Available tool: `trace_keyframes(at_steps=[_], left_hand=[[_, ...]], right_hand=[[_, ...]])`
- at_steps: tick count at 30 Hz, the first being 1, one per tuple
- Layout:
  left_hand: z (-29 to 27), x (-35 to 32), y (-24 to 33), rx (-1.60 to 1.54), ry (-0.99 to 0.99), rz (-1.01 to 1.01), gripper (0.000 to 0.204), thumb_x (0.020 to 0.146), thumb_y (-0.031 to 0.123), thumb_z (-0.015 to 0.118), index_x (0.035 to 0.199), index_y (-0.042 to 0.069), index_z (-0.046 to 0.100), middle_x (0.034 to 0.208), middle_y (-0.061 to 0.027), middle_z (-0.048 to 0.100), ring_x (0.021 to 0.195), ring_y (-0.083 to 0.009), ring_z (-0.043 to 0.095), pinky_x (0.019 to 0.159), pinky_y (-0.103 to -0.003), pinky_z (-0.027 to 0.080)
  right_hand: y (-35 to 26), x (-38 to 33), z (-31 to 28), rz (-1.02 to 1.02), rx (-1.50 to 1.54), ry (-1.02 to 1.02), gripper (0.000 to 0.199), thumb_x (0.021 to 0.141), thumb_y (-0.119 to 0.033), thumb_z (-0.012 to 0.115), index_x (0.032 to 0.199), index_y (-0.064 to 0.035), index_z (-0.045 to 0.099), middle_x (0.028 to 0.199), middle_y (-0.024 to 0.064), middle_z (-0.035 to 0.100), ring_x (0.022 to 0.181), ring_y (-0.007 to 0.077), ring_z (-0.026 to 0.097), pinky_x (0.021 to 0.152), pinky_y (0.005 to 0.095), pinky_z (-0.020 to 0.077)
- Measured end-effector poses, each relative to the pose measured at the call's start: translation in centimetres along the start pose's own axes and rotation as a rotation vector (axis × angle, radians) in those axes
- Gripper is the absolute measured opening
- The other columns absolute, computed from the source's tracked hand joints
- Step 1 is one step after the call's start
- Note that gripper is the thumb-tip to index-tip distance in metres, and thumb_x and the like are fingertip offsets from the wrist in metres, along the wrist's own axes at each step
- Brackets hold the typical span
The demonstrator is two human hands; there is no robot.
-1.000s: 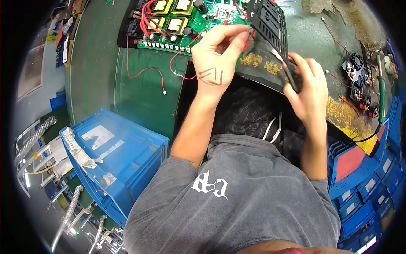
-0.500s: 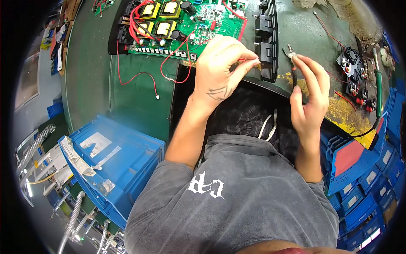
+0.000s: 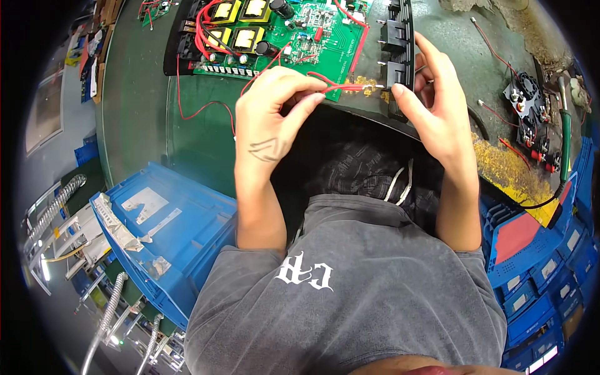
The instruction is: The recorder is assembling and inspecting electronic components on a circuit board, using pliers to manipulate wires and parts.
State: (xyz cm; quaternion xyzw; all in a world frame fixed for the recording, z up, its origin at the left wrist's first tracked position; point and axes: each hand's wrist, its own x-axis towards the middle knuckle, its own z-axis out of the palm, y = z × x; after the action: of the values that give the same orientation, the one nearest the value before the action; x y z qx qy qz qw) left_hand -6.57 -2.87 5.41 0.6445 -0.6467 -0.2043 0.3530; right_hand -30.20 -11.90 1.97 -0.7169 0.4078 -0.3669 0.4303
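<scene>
My left hand pinches red wires between thumb and forefinger. Their bare metal end reaches toward a prong on a black block of the black slotted panel; whether they touch I cannot tell. Around that panel's edge my right hand is closed, thumb on the near side and fingers partly hidden behind. The green circuit board, with yellow-wrapped transformers and black capacitors, lies left of the panel.
At the right are a black fan part, loose red wires and a green-handled soldering iron. A curved dark piece lies beside my right wrist. A blue crate stands left, and blue bins are stacked right.
My left hand has moved left and slightly down, still pinching red wire. My right hand has let go of the small cutting pliers and moved onto the slotted panel.
</scene>
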Motion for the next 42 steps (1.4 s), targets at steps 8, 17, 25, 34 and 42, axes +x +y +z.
trace_keyframes(at_steps=[8,17,25,34,42], left_hand=[[0.1,-0.1,-1.1,-0.835,-0.026,-0.345,0.014,0.093,0.003,0.073,0.106,-0.004,0.073,0.09,-0.0122,0.075,0.076,-0.0149,0.07,0.067,-0.027,0.055],[2.5,2.2,-0.3,-1.093,0.07,-0.373,0.014,0.101,0.014,0.067,0.103,0.001,0.073,0.081,-0.006,0.07,0.072,-0.0111,0.063,0.067,-0.025,0.048],[4.3,4.7,2.8,-0.504,0.221,-0.175,0.018,0.103,0.011,0.063,0.106,0.0,0.077,0.079,-0.0004,0.067,0.067,-0.0051,0.054,0.063,-0.02,0.045],[3.6,4.8,2.2,-0.52,0.066,-0.252,0.025,0.106,0.014,0.056,0.115,-0.001,0.074,0.075,0.0021,0.064,0.061,-0.0033,0.051,0.057,-0.019,0.043],[3.5,4.6,1.5,0.168,0.138,0.141,0.025,0.097,0.009,0.068,0.12,0.011,0.077,0.077,-0.0033,0.055,0.063,-0.0124,0.053,0.061,-0.028,0.044]], right_hand=[[0.2,0.0,0.3,0.019,0.043,-0.006,0.072,0.079,-0.014,0.072,0.147,-0.0027,0.05,0.097,0.0073,0.051,0.079,0.0166,0.048,0.075,0.0302,0.0468],[0.2,0.0,0.8,0.012,0.042,0.024,0.074,0.079,-0.011,0.07,0.15,-0.001,0.048,0.094,0.0063,0.05,0.077,0.0163,0.049,0.073,0.0296,0.0476],[0.6,1.9,0.8,0.095,0.296,-0.023,0.059,0.093,0.0,0.057,0.151,0.0012,0.047,0.108,0.004,0.063,0.086,0.0109,0.051,0.085,0.0254,0.047],[-1.8,2.4,0.2,0.119,-0.066,-0.049,0.063,0.088,0.0,0.053,0.151,-0.008,0.051,0.075,0.0028,0.056,0.065,0.0081,0.046,0.061,0.026,0.0443],[-3.4,0.8,1.5,-0.035,-0.258,0.125,0.068,0.083,-0.001,0.059,0.15,-0.0069,0.051,0.066,0.011,0.054,0.052,0.0158,0.05,0.056,0.0304,0.0462]])
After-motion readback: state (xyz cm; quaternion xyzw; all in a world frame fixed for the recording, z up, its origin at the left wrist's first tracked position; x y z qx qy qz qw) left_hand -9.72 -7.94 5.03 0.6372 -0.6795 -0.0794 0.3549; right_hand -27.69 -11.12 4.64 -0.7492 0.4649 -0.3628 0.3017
